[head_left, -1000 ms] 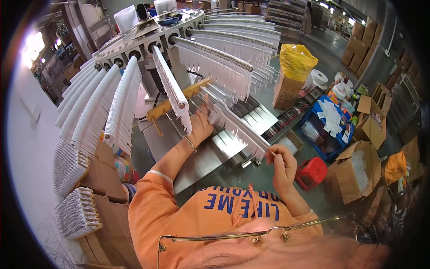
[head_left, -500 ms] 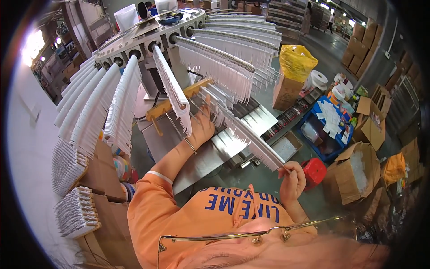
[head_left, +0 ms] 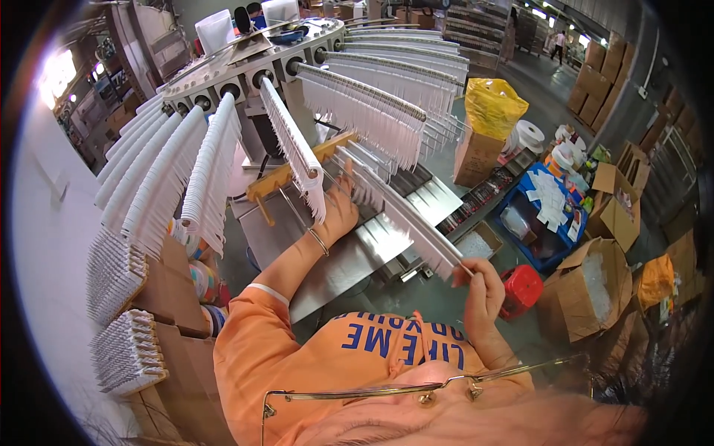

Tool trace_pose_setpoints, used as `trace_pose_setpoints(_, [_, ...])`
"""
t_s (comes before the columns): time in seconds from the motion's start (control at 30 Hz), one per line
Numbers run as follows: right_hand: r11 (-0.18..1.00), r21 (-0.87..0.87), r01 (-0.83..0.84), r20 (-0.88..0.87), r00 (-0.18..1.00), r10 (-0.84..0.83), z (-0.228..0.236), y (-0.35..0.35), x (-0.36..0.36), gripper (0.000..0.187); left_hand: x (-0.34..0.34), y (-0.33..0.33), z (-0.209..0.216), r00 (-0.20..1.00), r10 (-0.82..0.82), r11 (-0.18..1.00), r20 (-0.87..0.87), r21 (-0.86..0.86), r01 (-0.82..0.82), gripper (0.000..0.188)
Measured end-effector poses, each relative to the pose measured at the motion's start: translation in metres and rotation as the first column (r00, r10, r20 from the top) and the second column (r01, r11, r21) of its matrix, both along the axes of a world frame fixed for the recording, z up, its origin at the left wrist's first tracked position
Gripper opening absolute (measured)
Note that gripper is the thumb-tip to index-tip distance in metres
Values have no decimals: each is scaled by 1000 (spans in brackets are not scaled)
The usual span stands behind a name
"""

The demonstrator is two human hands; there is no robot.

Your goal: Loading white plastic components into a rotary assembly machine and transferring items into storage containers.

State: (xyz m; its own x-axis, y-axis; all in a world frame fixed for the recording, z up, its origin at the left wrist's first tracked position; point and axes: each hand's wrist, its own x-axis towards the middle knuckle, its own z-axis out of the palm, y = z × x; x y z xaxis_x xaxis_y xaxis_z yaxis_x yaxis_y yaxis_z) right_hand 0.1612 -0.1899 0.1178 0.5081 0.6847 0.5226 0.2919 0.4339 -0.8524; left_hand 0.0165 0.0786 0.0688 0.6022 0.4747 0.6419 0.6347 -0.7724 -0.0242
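My right hand [head_left: 485, 295] pinches the near end of a long metal rod [head_left: 416, 227] between thumb and fingers. A dense row of thin white pieces hangs along this rod, which slants away to the far left. Around its far end is my left hand [head_left: 340, 212], fingers stretched forward beside the white pieces, some fingertips hidden. Just left of that hand, another loaded rod [head_left: 286, 134] sticks out of a round machine [head_left: 253, 63]. Beneath the hands are a yellow wooden bar [head_left: 279, 181] and a shiny metal table [head_left: 286, 253].
More loaded rods [head_left: 212, 163] fan out around the machine. Racks of white pins [head_left: 128, 353] stand on cartons at left. To the right are a red stool [head_left: 520, 290], a blue bin [head_left: 524, 241], open cartons [head_left: 595, 286] and a yellow bag [head_left: 494, 104] on a box.
The rod's near end and my right hand have shifted slightly left. My left hand stays by the far end, and the whole view has moved a little.
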Motion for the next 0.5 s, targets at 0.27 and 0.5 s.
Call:
trace_pose_setpoints(0.27, [997, -26, -71, -17, 997, 71, -10, 7, 0, 20, 2, -12, 7, 996, 48, 993, -75, -100, -55, 78])
trace_pose_setpoints(0.5, [971, 151, 186, -526, 846, -81, -52, -25, 29, 14, 1, -69, 34, 962, -253, 874, 103, -401, 273, 78])
